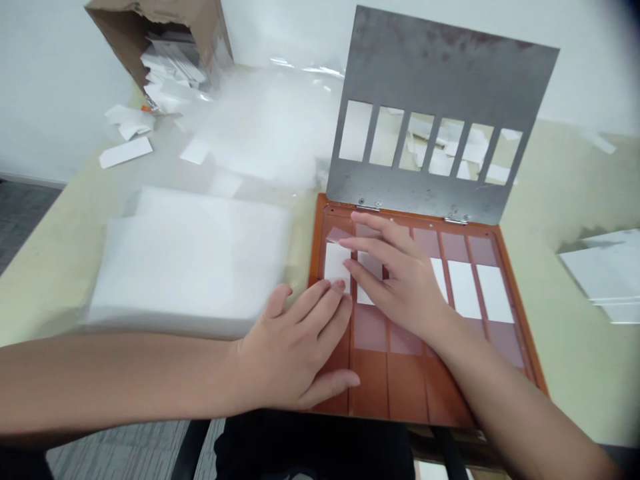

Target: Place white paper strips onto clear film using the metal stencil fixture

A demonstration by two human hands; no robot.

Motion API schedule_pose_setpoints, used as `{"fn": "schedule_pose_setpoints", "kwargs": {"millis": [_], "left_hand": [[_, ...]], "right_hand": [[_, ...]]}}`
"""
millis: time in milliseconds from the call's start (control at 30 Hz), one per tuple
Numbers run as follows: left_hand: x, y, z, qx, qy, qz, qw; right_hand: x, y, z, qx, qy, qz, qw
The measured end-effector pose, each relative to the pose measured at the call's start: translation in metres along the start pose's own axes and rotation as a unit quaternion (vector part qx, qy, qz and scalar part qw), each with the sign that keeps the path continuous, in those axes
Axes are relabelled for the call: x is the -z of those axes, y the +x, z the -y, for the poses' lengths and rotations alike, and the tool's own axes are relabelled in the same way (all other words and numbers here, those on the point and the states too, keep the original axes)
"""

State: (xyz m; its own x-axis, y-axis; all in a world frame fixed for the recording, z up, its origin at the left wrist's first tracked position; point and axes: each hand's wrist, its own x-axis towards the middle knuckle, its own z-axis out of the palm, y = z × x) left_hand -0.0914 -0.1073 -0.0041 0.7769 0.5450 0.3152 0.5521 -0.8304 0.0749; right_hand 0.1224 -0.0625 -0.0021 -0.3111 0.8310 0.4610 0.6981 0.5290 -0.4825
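Note:
An orange tray with several long slots lies in front of me. Clear film strips line the slots, and white cards rest on them. My left hand lies over the leftmost slot, fingers stretched, the tips on the lower part of the leftmost white card. Spread above the second and third slots is my right hand, its fingertips at the upper right edge of that same card. A bit of film sticks up askew at the card's top. My right hand partly hides the middle cards.
A grey metal plate with several windows stands raised on hinges behind the tray. At left lies a stack of clear plastic sheets or bags. A cardboard box holds white scraps. White cards are stacked at right.

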Motion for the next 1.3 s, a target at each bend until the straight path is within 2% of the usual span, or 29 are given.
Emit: {"fn": "schedule_pose_setpoints", "kwargs": {"millis": [267, 400, 533, 1300], "left_hand": [[0.001, 0.001, 0.0, 0.002, -0.002, 0.004, 1.0], [0.002, 0.001, 0.0, 0.007, -0.003, -0.005, 1.0], [0.002, 0.0, -0.001, 0.008, -0.002, -0.007, 1.0], [-0.001, -0.001, -0.002, 0.013, -0.001, -0.007, 1.0]], "right_hand": [[-0.002, -0.004, 0.001, 0.057, -0.07, -0.009, 0.996], [0.002, -0.005, 0.004, 0.053, -0.097, 0.017, 0.994], [0.003, -0.007, 0.006, 0.074, -0.078, 0.032, 0.994], [0.004, -0.008, 0.011, 0.056, -0.128, 0.06, 0.988]]}}
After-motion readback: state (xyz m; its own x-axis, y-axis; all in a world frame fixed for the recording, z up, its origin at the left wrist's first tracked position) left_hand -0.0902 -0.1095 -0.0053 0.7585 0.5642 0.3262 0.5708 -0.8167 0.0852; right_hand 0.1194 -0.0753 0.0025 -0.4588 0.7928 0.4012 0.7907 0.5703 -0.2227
